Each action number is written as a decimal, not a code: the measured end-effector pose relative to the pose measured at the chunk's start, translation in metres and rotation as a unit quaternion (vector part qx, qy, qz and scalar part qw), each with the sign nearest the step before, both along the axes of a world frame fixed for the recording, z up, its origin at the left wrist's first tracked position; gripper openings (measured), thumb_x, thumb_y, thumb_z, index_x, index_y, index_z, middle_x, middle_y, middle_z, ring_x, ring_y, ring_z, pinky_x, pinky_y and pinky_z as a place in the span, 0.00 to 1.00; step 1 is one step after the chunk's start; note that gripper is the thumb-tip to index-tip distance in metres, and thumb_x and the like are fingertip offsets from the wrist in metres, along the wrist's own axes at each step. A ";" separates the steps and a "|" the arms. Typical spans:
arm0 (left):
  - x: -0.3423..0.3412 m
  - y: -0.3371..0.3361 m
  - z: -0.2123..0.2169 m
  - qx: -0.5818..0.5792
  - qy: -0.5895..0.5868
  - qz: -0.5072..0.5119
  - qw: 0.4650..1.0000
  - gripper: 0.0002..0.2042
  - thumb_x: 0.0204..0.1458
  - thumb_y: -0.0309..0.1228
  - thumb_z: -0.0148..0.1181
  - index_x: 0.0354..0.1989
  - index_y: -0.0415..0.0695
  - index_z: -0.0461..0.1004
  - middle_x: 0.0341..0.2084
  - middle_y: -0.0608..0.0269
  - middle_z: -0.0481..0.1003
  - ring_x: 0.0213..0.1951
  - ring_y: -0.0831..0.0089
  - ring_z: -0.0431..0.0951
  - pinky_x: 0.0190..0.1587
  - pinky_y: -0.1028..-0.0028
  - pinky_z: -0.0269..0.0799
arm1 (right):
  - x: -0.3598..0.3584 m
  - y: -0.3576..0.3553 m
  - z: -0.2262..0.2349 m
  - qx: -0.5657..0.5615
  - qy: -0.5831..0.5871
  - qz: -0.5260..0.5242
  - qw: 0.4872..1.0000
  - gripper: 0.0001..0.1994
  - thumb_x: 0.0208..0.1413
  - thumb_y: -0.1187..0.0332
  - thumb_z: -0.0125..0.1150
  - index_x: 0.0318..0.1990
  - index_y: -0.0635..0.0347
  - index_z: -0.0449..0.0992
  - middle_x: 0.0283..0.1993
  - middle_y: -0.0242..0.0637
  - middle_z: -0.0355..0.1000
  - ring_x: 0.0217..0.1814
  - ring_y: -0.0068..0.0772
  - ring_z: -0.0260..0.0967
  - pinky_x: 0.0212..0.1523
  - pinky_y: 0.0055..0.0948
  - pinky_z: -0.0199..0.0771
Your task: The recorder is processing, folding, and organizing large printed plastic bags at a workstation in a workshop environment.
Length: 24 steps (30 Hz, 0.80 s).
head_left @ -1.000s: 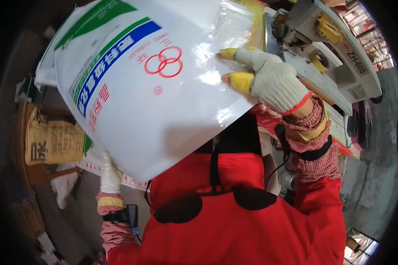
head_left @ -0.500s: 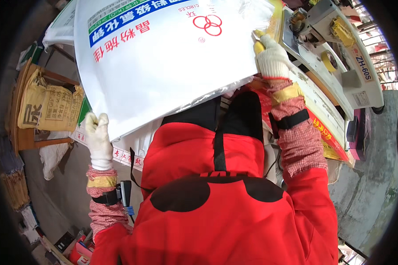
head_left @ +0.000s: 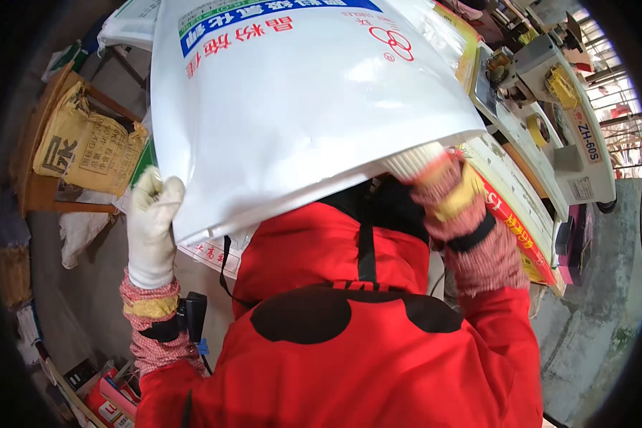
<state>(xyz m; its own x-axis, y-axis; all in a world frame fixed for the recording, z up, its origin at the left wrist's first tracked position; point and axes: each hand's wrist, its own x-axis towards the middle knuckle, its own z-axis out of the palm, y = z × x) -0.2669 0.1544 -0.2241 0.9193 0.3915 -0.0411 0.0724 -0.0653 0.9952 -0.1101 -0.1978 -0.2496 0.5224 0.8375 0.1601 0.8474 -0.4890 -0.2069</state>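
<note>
A large white woven-plastic sack point(head_left: 299, 121) with coloured printing spreads in front of me, its near edge lifted toward my body. My left hand point(head_left: 154, 228), in a white knit glove, is closed on the sack's left edge near the lower corner. At the opposite side my right hand point(head_left: 421, 162) reaches beneath or into the near edge. Only its gloved wrist end shows; the fingers are hidden by the sack, and I cannot tell whether they are inside or underneath.
To the right stands a white sewing machine point(head_left: 574, 135) with a yellow roll point(head_left: 537, 130) on it. Red-and-white printed sacks point(head_left: 510, 207) lie beside my right forearm. A wooden chair point(head_left: 32, 192) holding a tan sack point(head_left: 93, 139) stands at left.
My right hand has gone from the sack's upper right edge to under or inside its near edge. The sack has shifted right and bulged up; my left hand keeps its hold.
</note>
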 end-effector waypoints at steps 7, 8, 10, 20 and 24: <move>-0.033 -0.001 -0.020 -0.044 0.050 -0.007 0.998 0.15 0.50 0.33 0.55 0.41 0.36 0.67 0.32 0.68 0.71 0.30 0.85 0.68 0.35 0.82 0.65 | 0.007 0.021 0.007 -0.018 -0.046 0.012 0.999 0.16 0.46 0.67 0.52 0.45 0.54 0.72 0.43 0.41 0.70 0.48 0.43 0.66 0.48 0.41 0.64; -0.037 -0.005 -0.021 -0.040 0.054 -0.002 0.998 0.15 0.50 0.33 0.55 0.41 0.36 0.67 0.32 0.68 0.71 0.30 0.85 0.68 0.35 0.82 0.65 | 0.008 0.026 0.003 -0.018 -0.049 0.017 0.998 0.16 0.46 0.67 0.52 0.45 0.54 0.72 0.43 0.41 0.70 0.48 0.43 0.66 0.48 0.41 0.65; -0.041 -0.010 -0.028 -0.086 0.054 0.018 0.995 0.16 0.50 0.33 0.57 0.42 0.35 0.66 0.33 0.68 0.71 0.32 0.84 0.69 0.37 0.82 0.66 | 0.008 0.035 -0.001 -0.022 -0.057 0.024 0.998 0.15 0.46 0.67 0.52 0.44 0.53 0.72 0.43 0.40 0.70 0.48 0.42 0.66 0.47 0.41 0.65; -0.029 -0.007 -0.045 -0.152 0.088 0.031 0.984 0.08 0.51 0.27 0.55 0.37 0.36 0.69 0.25 0.72 0.69 0.26 0.87 0.65 0.31 0.84 0.62 | 0.014 0.044 0.018 -0.120 -0.142 0.032 0.982 0.12 0.48 0.66 0.50 0.41 0.51 0.73 0.43 0.36 0.70 0.49 0.39 0.67 0.44 0.38 0.68; -0.030 0.010 -0.068 -0.130 0.109 0.004 0.985 0.09 0.53 0.30 0.53 0.37 0.37 0.69 0.28 0.68 0.72 0.28 0.84 0.69 0.32 0.82 0.65 | 0.017 0.006 0.035 -0.045 0.191 0.114 0.974 0.11 0.51 0.70 0.49 0.42 0.57 0.71 0.38 0.37 0.72 0.44 0.41 0.70 0.45 0.35 0.69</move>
<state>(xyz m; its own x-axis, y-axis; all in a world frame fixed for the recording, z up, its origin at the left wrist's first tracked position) -0.2970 0.1647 -0.2922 0.8739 0.3496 -0.3376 0.2861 0.1916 0.9389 -0.0926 -0.1917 -0.2146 0.3280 0.9404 -0.0895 0.8060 -0.3280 -0.4927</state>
